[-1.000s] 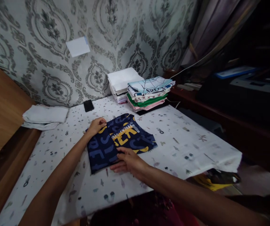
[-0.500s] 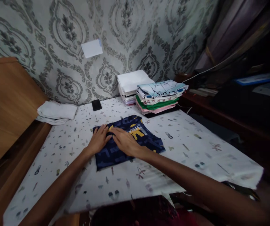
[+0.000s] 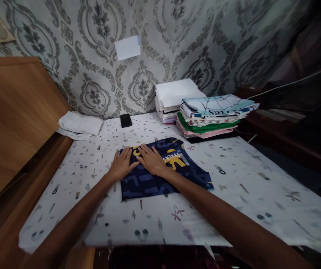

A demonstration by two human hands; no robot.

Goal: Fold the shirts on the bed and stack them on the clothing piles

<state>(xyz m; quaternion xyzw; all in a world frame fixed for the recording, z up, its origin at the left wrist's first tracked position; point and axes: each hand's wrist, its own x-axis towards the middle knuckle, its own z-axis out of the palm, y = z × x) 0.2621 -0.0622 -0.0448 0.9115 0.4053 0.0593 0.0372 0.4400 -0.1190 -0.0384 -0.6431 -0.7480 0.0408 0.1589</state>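
Observation:
A folded navy garment (image 3: 174,170) with yellow and blue lettering lies on the table's printed white cloth (image 3: 233,194). Both my hands rest flat on its left part, side by side. My left hand (image 3: 122,164) lies open on the garment's left edge, fingers stretched forward. My right hand (image 3: 150,160) lies open just to the right of it, palm down on the fabric, fingers spread. Neither hand holds anything.
A stack of folded clothes (image 3: 212,116) and a pile of white cloth (image 3: 174,97) stand at the back by the patterned wall. A black phone (image 3: 126,120) and folded white cloth (image 3: 79,125) lie at the back left. A wooden panel (image 3: 11,116) rises on the left.
My right hand went from the garment's near edge up onto its top beside my left hand. Both now press flat. The view has shifted so everything sits further right.

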